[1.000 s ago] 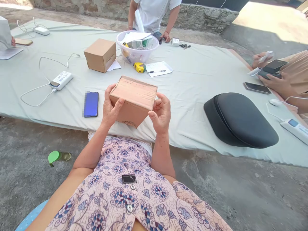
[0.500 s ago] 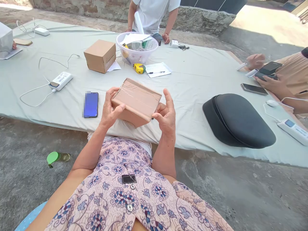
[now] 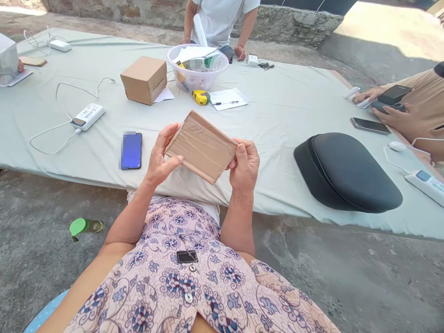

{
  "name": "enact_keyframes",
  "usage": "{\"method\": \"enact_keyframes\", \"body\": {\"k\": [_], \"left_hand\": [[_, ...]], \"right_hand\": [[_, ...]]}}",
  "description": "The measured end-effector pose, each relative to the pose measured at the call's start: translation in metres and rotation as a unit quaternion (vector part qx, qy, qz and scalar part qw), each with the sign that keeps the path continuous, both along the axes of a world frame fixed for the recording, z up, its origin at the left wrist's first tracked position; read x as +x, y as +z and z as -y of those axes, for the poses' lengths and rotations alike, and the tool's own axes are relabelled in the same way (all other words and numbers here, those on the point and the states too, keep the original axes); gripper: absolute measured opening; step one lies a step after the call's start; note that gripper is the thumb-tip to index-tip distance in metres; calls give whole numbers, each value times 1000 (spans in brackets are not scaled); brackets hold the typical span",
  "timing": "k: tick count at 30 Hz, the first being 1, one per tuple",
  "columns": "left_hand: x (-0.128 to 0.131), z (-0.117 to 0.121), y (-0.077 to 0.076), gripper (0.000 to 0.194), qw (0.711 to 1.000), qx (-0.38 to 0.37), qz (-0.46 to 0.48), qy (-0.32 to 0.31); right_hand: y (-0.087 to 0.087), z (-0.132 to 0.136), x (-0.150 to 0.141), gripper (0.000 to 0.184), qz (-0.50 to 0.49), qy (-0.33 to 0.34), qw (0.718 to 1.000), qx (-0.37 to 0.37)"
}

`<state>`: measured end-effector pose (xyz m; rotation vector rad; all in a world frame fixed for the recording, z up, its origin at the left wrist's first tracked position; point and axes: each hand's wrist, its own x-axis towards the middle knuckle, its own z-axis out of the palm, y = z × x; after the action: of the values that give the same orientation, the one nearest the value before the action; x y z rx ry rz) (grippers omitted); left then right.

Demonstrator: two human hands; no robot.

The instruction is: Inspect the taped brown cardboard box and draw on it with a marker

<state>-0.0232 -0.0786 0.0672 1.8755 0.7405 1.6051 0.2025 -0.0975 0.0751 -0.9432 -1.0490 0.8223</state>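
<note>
held box (image 3: 201, 147): centre | phone (image 3: 132, 151): left, on table (image 3: 277, 104) | case (image 3: 352, 171): right, on table | basin (image 3: 210, 82): behind

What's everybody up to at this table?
Someone in a floral shirt has a cardboard box in both hands, tilted so one broad face shows: the left hand grips its left end, the right hand its right corner. A phone lies to the left and a black case to the right. Farther back on the table are another carton and a basin. At the right, another person's hands are at a dark device.
</note>
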Motion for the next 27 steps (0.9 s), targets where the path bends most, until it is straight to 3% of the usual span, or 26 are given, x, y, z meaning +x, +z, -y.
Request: {"method": "enact_keyframes", "body": {"k": [9, 14, 17, 20, 27], "left_hand": [[9, 17, 15, 33, 989, -115, 52, 81], [11, 23, 20, 24, 987, -114, 41, 104], [8, 25, 23, 37, 986, -109, 16, 126], [3, 24, 24, 47, 985, -127, -24, 118], [2, 18, 22, 36, 987, -158, 17, 26]], "right_hand": [[1, -1, -1, 42, 13, -41, 999, 18], [0, 1, -3, 42, 55, -57, 997, 25], [0, 3, -3, 41, 80, -69, 994, 32], [-1, 5, -4, 40, 110, -61, 991, 42], [-5, 7, -6, 39, 115, -33, 992, 46]]}}
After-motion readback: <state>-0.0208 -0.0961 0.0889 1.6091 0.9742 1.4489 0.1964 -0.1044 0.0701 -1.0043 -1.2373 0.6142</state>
